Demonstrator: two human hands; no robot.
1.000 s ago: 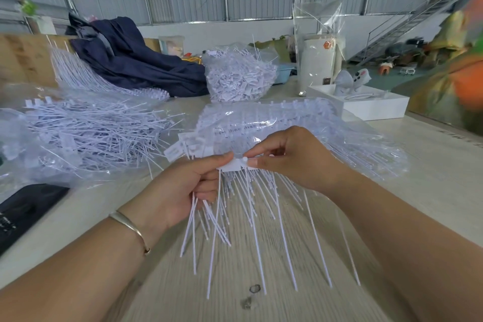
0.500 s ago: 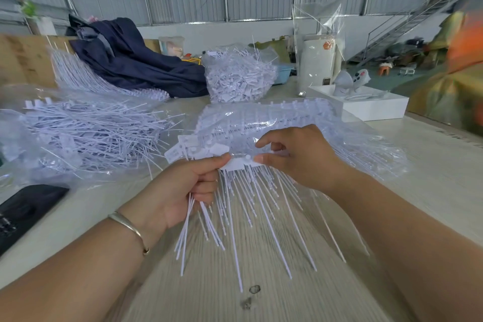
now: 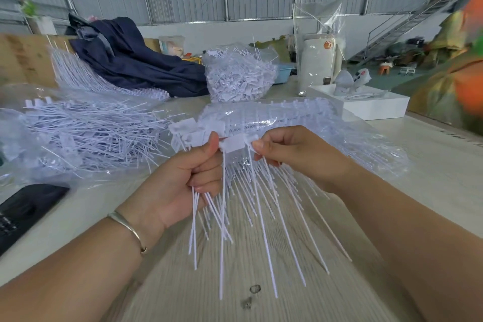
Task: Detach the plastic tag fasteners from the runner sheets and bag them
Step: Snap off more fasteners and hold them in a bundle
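Fasteners [image 3: 235,78] fill one clear bag [image 3: 264,91] — more bagged left [image 3: 78,136].

Tag fasteners [image 3: 232,219]: white plastic, matt, smooth. Bags [image 3: 347,144]: clear film, glossy, crinkled. Table [image 3: 444,165]: pale wood-grain surface, matt. Garment [image 3: 136,65]: navy cloth, matt, creased. Bracelet [image 3: 128,229]: polished metal. Box [image 3: 376,108]: white, smooth, matt.

Both forearms reach in from the near edge, the left hand [image 3: 180,178] curled into a fist with its thumb pressed on top, the right hand [image 3: 295,154] pinching with thumb and fingers [image 3: 261,144], a thin bangle [image 3: 128,227] on the left wrist.
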